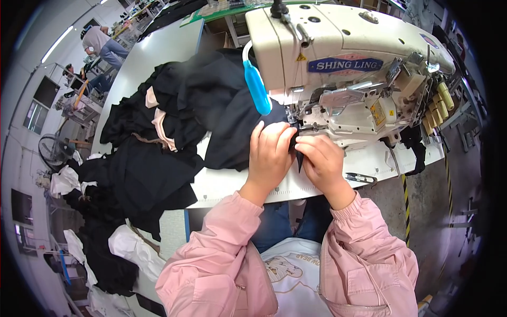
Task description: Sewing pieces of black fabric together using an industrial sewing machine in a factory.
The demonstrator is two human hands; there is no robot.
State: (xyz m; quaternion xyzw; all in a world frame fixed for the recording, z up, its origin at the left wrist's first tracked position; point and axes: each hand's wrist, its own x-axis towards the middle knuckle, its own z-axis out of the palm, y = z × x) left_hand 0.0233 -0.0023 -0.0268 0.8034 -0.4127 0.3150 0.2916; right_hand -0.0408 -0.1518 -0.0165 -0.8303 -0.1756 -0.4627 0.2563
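Both my hands are at the front of a cream-coloured industrial sewing machine [338, 42], close below its needle area. A piece of black fabric [232, 132] spreads left from the presser foot over the white table [227, 185]. My left hand [272, 150] rests on this fabric, its fingers closed together along the edge by the foot. My right hand [321, 158] pinches the narrow dark end of the fabric just beside it. The two hands nearly touch. A bright blue tube-shaped piece [257, 87] hangs at the machine's left side.
Black garments [153, 164] pile up on the left, with pale pink scraps [163, 129] among them. White cloth [137, 248] hangs lower left. Small thread snips [360, 177] lie near the table's front edge. Thread cones [441, 100] stand at the machine's right. Another person [103, 42] bends far off.
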